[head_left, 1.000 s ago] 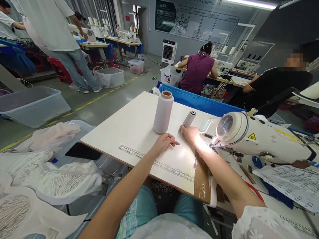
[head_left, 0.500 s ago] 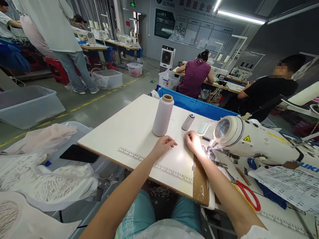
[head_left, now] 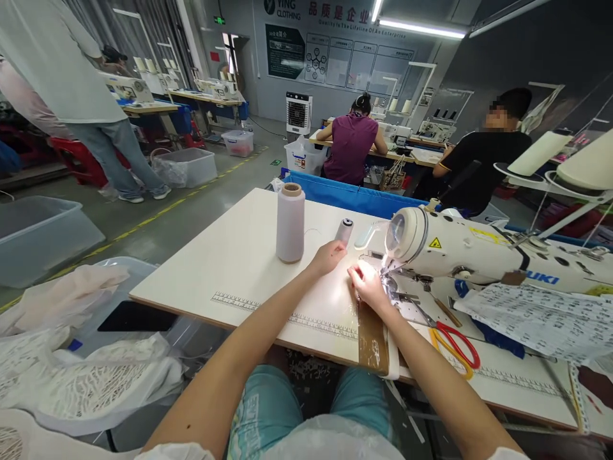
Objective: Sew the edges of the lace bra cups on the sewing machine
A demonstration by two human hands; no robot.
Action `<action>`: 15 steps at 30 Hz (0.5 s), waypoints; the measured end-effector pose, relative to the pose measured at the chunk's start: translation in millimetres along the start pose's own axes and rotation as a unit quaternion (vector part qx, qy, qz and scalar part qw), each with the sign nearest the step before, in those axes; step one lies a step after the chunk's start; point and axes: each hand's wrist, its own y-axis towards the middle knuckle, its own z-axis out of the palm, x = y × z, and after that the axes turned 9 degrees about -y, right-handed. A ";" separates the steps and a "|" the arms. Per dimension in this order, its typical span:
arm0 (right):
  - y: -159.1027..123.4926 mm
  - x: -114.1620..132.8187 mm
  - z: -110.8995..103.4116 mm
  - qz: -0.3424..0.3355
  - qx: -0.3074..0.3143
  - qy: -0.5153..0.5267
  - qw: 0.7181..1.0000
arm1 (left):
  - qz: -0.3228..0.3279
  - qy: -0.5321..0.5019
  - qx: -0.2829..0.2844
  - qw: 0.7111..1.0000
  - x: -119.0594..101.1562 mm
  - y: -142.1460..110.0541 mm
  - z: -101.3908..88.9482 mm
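My left hand (head_left: 330,257) is above the white table, its fingertips pinched just in front of a small spool (head_left: 344,230) with a dark top. My right hand (head_left: 366,282) is bent inward beside the lit needle area of a white sewing machine (head_left: 431,236), thumb and fingers pressed together. Whatever lies between the fingers of either hand is too fine to make out. A large cone of pale thread (head_left: 290,227) stands upright left of my left hand. A thin loose thread curves on the table behind it.
Scissors (head_left: 462,348) with red and yellow handles lie right of my right forearm, near a printed sheet (head_left: 541,319). At left, white garments (head_left: 100,377) and a black phone-like slab (head_left: 136,316) rest on a plastic bin. Co-workers (head_left: 354,144) sit beyond the blue cloth edge (head_left: 335,191).
My left hand has moved right, closer to the small spool and my other hand. My right hand has shifted slightly toward me and the needle area. The view has turned right.
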 end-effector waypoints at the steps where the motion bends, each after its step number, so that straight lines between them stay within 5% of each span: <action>1: -6.3 1.4 -1.8 -0.007 0.005 0.001 1.000 | -0.002 0.004 -0.003 1.000 0.1 5.5 2.7; 5: -36.5 9.2 -8.4 -0.029 0.026 0.017 0.999 | -0.008 0.014 -0.009 1.000 4.0 10.3 7.3; 9: -68.6 17.3 -16.7 -0.049 0.060 0.082 0.994 | -0.001 0.008 0.008 1.000 -1.1 -15.9 2.3; 15: -90.1 14.8 -28.7 0.055 0.046 0.271 0.960 | -0.004 -0.114 0.215 0.970 -21.0 -88.4 1.8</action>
